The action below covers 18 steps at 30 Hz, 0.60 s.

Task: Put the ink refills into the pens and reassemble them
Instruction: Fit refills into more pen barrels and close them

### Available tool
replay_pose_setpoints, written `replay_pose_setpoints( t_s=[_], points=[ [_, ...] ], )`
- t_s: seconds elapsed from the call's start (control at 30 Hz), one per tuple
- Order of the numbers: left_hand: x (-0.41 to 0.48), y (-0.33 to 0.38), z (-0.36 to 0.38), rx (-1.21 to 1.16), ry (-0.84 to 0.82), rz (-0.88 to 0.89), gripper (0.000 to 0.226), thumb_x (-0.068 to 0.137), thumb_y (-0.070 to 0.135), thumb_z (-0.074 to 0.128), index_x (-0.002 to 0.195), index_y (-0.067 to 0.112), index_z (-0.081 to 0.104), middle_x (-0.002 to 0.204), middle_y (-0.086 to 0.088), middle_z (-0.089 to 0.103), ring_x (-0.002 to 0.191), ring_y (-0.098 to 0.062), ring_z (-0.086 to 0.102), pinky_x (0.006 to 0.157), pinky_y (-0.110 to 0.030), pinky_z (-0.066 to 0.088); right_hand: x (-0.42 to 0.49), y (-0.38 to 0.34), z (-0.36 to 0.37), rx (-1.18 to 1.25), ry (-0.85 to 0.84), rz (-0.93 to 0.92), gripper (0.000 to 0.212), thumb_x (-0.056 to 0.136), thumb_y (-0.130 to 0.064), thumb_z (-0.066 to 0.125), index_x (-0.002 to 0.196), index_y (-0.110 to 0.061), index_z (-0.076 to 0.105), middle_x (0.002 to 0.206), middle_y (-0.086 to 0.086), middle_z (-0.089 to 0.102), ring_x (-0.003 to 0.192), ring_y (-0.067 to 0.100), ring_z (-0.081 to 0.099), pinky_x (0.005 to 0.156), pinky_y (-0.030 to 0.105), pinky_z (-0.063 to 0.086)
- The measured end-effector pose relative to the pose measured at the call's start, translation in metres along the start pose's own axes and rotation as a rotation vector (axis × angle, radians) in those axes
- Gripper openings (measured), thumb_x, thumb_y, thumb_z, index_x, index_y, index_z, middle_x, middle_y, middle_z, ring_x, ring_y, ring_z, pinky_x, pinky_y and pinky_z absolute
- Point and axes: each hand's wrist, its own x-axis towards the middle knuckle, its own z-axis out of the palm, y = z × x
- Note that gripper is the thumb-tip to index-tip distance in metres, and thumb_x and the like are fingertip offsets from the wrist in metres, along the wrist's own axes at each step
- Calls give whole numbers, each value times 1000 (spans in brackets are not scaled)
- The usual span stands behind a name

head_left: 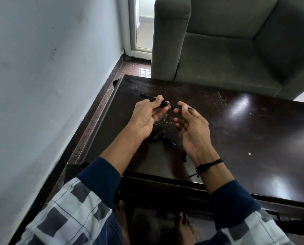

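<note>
A slim black pen barrel point(147, 97) is held level above the dark table point(236, 131). My left hand point(147, 117) pinches its middle between thumb and fingers. My right hand point(191, 124) pinches the pen's front section point(176, 106), from which a thin tip point(191, 108) sticks out to the right. The two parts meet between my hands. On the table below my hands lie a dark cap point(159, 135) and a blue pen piece point(168, 141). Another dark piece point(185, 157) shows partly under my right wrist.
A grey armchair point(227, 50) stands just behind the table's far edge. A pale wall point(50, 85) runs along the left, with a strip of brown floor point(98, 106) between it and the table. My bare feet point(184, 225) are under the near edge.
</note>
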Motion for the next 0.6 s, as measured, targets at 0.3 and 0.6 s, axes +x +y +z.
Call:
replay_pose_setpoints(
  t_s=[0.3, 0.6],
  points=[
    [5, 7, -7, -68, 79, 27, 23, 96, 8, 67, 113, -6, 62, 95, -21, 72, 84, -25, 75, 75, -27, 62, 13, -15, -12, 103, 254, -170, 20, 106, -26, 56, 93, -15, 67, 86, 4, 73, 67, 15, 68, 58, 23, 52],
    [8, 7, -9, -33, 96, 45, 22, 96, 9, 68, 112, -5, 63, 93, -19, 73, 82, -23, 76, 73, -25, 60, 15, -14, -12, -139, 211, -257, 19, 104, -22, 61, 91, -12, 70, 85, 9, 75, 67, 18, 69, 59, 24, 55]
  ],
)
